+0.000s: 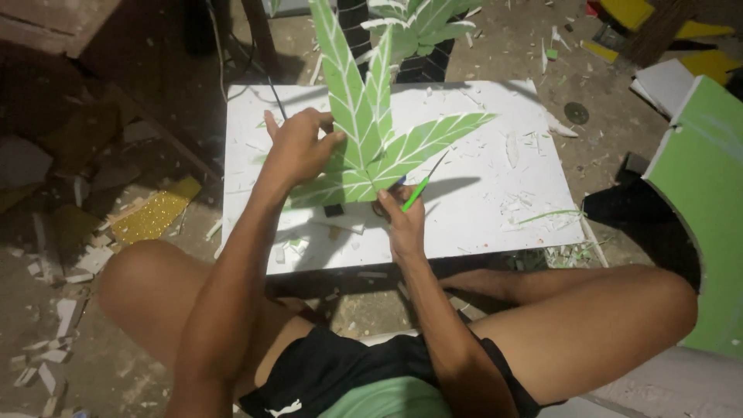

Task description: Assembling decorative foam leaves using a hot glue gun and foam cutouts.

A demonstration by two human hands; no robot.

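L hand (298, 147) is spread wide, palm down, fingers pressing flat on the left side of a green leaf cutout (379, 147) w/ white veins, pinning it at a tilt above a white board (495, 178). R hand (402, 220) is closed round a green-handled cutter (422, 186), gripped low near the cutout's base; the thin blade end points up and to the right, along the underside of the leaf's lower right lobe, just beside its edge. Can't tell if the tip actually touches the foam. The cutout fans out in several pointed lobes: tallest one runs up past the top of the view, another reaches right across the board. Its base sits between both hands, close to the board's near edge. Board is littered w/ white scraps and slivers, esp. on the right half, plus a thin green strip (551, 216) near the right edge. Person sits cross-legged on the floor, knees either side of the board, in black shorts (333, 371). Beyond the board's far edge stands a second leaf cutout (418, 23), same green and white. To the right, a big green panel (700, 193) w/ a curved white edge leans near the knee. Left on the dirt floor lies a gold glitter sheet (151, 217), w/ more white offcuts scattered about; yellow pieces (696, 31) lie at far upper right.
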